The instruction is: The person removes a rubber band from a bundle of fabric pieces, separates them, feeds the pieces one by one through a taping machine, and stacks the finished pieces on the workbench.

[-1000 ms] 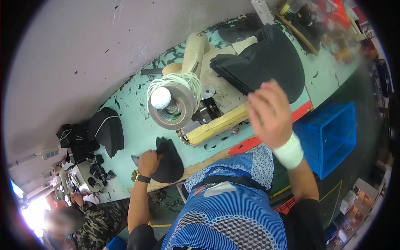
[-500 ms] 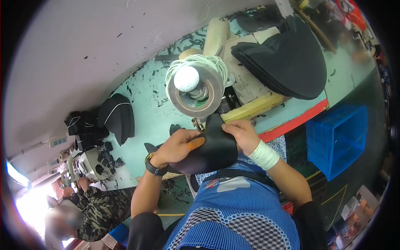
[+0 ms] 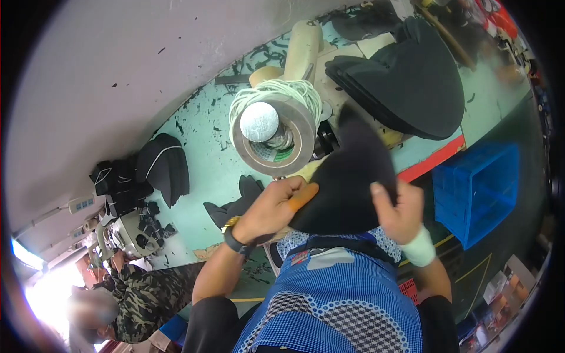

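A black, flat, curved piece of soft sheet material (image 3: 353, 182) is held up in front of my apron, its narrow end pointing away from me. My left hand (image 3: 276, 206), with an orange cover on one digit, pinches its left edge. My right hand (image 3: 401, 212), slightly blurred and wrapped in white at the wrist, grips the right edge with the thumb on top. Just beyond stands a machine with a round metal rim (image 3: 305, 141), a silver disc (image 3: 259, 122) and a coil of pale cord (image 3: 282, 88). More black pieces (image 3: 238, 203) lie left of my left hand.
A stack of similar black pieces (image 3: 412, 88) rests on the table at the back right. Left are another black stack (image 3: 165, 167) and a second machine (image 3: 126, 232), with a person in camouflage (image 3: 153, 294). A blue crate (image 3: 450, 200) stands right of the red table edge (image 3: 432, 159).
The black piece has swung up and to the right, away from the machine, and now shows a matte face. Both hands moved right with it; my right hand moved lower along its edge.
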`<action>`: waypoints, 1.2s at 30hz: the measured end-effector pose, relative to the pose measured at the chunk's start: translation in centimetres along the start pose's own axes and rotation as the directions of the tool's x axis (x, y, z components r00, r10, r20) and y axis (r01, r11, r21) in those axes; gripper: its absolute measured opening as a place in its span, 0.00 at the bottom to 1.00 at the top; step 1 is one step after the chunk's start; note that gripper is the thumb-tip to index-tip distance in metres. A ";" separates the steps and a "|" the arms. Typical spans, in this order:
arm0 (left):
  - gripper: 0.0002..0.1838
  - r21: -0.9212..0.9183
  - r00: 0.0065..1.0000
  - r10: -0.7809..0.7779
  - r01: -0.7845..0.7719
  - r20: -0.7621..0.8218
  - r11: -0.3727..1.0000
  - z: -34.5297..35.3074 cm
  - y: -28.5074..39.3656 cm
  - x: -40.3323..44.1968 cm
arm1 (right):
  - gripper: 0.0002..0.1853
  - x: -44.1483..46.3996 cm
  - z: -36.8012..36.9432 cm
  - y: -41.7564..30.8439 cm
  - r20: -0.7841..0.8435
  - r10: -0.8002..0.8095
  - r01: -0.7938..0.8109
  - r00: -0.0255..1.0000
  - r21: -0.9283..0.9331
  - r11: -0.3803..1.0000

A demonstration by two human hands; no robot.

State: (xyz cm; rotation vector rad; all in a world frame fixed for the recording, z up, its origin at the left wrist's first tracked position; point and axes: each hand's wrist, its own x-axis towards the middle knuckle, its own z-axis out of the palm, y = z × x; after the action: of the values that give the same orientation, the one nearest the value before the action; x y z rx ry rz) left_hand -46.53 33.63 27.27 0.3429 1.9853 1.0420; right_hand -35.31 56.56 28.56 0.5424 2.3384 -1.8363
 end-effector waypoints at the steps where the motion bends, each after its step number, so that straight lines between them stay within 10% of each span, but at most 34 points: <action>1: 0.12 -0.223 0.977 -0.100 0.142 0.190 0.965 -0.8 0.1 -0.6 | 0.07 0.1 -1.1 -1.3 -0.064 -0.063 0.057 0.996 -0.093 0.994; 6: 0.15 -0.246 0.923 -0.235 0.315 0.304 0.917 -3.1 0.2 1.1 | 0.07 2.5 -0.6 -2.0 -0.058 -0.312 0.264 0.948 -0.401 0.877; 14: 0.16 -0.295 0.962 -0.269 0.241 -0.056 0.925 0.0 -0.6 2.2 | 0.07 6.2 1.7 -2.4 -0.024 -0.499 0.421 0.866 -0.503 0.755; 18: 0.16 -0.326 0.970 -0.225 0.183 -0.094 0.927 2.0 -0.1 2.9 | 0.07 2.0 -1.1 -3.5 -0.066 -0.145 0.109 0.987 -0.383 0.917; 20: 0.15 -0.383 0.976 -0.187 0.132 -0.110 0.914 0.5 -2.5 2.6 | 0.08 -1.9 0.8 -2.2 -0.155 -0.251 0.208 0.956 -0.247 0.946; 22: 0.15 -0.495 0.980 -0.163 0.198 0.112 0.846 -3.7 -3.8 0.8 | 0.11 -5.7 -0.6 -4.0 -0.227 -0.257 0.118 0.939 -0.490 0.863; 24: 0.20 -0.569 0.944 -0.248 0.330 0.219 0.753 -6.9 -5.6 -1.3 | 0.14 -5.2 -2.8 -3.0 -0.722 -0.366 0.450 0.586 -0.085 0.889; 25: 0.20 -0.561 0.945 -0.239 0.325 0.223 0.761 -7.0 -6.6 -1.5 | 0.16 -5.2 -5.4 -0.9 -0.679 -0.550 0.182 0.486 -0.537 0.824; 26: 0.23 -0.278 0.974 -0.226 0.210 -0.028 0.938 -6.4 -8.7 -1.5 | 0.18 -4.9 -7.7 0.7 -0.543 -0.709 -0.154 0.450 -0.830 0.537; 28: 0.27 0.056 0.957 -0.114 0.133 -0.268 0.989 -4.0 -12.4 -2.4 | 0.18 3.6 -7.4 -6.2 -0.167 -0.735 0.325 0.657 -0.817 0.477; 30: 0.29 0.885 0.917 0.171 0.279 -0.361 0.374 -1.8 -15.0 -3.3 | 0.19 6.6 -6.5 -2.5 0.002 -0.641 0.228 0.768 -0.936 0.270; 36: 0.26 0.693 0.912 0.035 0.285 -0.409 0.662 -2.0 -18.5 -5.0 | 0.14 7.2 -6.7 -1.3 -0.056 -0.686 0.333 0.726 -0.844 0.421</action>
State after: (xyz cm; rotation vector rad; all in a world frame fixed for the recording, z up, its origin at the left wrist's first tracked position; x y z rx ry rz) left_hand -42.59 18.29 16.31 0.4350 2.7147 0.1312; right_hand -41.63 64.20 29.27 0.0084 3.5409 -0.5136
